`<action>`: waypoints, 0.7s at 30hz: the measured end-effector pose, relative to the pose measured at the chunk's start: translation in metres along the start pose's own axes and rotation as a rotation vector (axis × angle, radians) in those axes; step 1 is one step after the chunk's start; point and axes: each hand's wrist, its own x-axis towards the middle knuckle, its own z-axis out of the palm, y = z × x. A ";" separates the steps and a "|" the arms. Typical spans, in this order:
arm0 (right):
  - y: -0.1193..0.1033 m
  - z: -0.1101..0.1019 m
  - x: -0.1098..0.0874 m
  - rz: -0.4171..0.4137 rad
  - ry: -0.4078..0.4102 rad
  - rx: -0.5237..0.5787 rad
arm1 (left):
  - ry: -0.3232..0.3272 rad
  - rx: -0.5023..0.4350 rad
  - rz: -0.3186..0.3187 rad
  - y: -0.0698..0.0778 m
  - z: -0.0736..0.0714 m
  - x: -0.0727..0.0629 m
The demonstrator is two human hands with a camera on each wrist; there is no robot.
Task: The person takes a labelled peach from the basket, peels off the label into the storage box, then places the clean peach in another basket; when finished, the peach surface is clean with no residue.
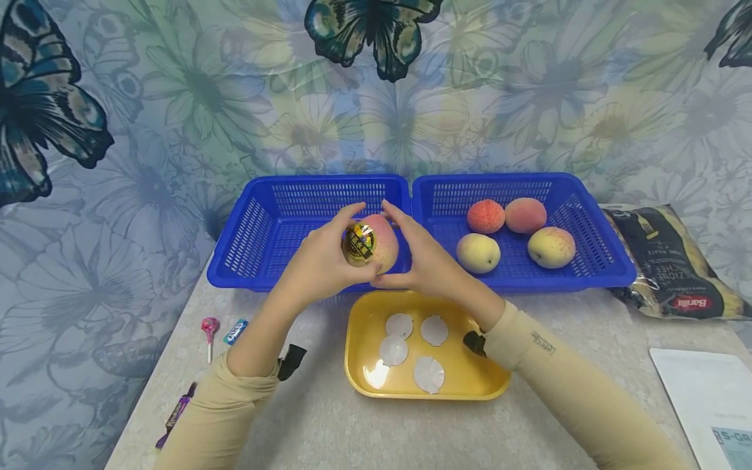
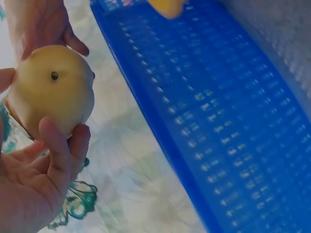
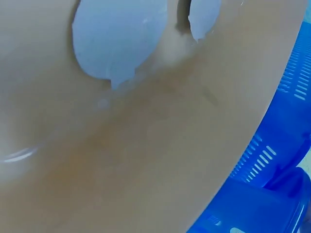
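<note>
In the head view, a pink-and-yellow peach is held up between both hands, in front of the left blue basket. A round black-and-gold sticker shows on its near left side. My left hand grips the fruit from the left, thumb below and fingers above. From the other side my right hand curves round it the same way. The left wrist view shows the peach's yellow underside with a small dark stem hollow. No hand appears in the right wrist view.
Two blue baskets stand side by side; the right basket holds several peaches. A yellow tray with several white paper discs lies in front. Candies lie left; a pasta bag and white packet lie right.
</note>
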 end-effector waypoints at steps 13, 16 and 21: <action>-0.012 -0.011 -0.016 -0.009 0.076 0.082 | 0.139 0.029 0.220 0.016 0.006 -0.013; -0.013 -0.013 -0.019 -0.024 0.103 0.090 | 0.182 0.010 0.343 0.018 0.008 -0.015; -0.015 -0.017 -0.023 -0.035 0.116 0.103 | 0.239 0.009 0.457 0.021 0.012 -0.017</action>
